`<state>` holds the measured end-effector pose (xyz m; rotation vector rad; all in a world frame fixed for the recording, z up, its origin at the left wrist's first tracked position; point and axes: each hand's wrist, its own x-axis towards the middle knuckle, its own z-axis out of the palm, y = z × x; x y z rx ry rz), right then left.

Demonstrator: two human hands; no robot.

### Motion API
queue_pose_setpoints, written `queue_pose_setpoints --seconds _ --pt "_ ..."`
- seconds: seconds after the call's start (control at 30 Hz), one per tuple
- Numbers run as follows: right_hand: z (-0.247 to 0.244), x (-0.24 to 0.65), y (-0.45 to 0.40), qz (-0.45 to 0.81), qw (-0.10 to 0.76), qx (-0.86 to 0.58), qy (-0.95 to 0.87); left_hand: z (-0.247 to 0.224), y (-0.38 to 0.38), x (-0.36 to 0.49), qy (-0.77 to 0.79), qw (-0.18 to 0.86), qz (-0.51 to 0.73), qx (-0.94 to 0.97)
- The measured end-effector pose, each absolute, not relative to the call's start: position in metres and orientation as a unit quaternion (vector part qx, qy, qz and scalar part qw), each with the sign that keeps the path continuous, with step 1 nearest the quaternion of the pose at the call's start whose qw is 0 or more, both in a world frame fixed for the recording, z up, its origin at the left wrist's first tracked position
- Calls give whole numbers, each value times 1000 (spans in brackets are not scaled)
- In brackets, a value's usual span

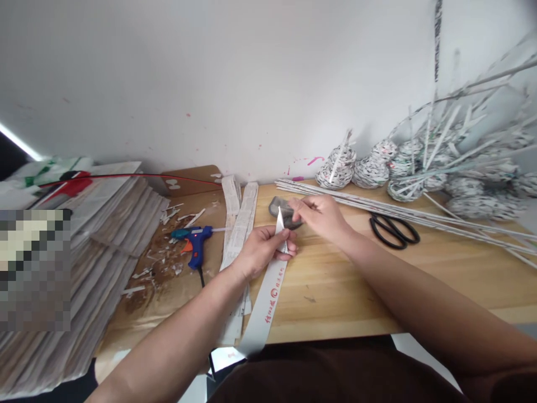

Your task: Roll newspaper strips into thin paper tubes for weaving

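Note:
My left hand [271,246] pinches the upper end of a long paper strip [272,294]. The strip bears red printed characters and hangs over the table's front edge. Its top is folded or rolled into a narrow white point that stands up above my left thumb. Just right of that point is my right hand [321,215], its fingers curled together. Whether anything is between those fingertips I cannot make out. Behind both hands lies a flat grey pad-like thing [275,207], partly covered by the right hand.
Newspaper strips [239,235] lie left of my hands, beside a blue glue gun [197,246] and paper scraps. A tall newspaper stack [104,246] stands far left. To the right are black-handled scissors [394,230], long paper sticks [369,204] and several woven paper shapes [338,168] against the wall.

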<state>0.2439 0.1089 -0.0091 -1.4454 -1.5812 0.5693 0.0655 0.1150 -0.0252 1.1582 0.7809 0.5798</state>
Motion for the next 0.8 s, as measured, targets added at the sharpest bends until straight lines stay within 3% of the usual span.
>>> queue_pose_setpoints --seconds 0.1,0.17,0.37,0.8 --pt "-6 237 104 424 413 -511 -624 -26 115 66 348 714 263 548" --pt "-6 234 103 490 392 -472 -619 -26 114 66 351 704 258 560" --pt "-11 236 108 442 416 -506 -613 -30 116 66 374 695 227 570" --pt "-10 232 104 514 434 -498 -547 -25 110 65 359 655 231 624"
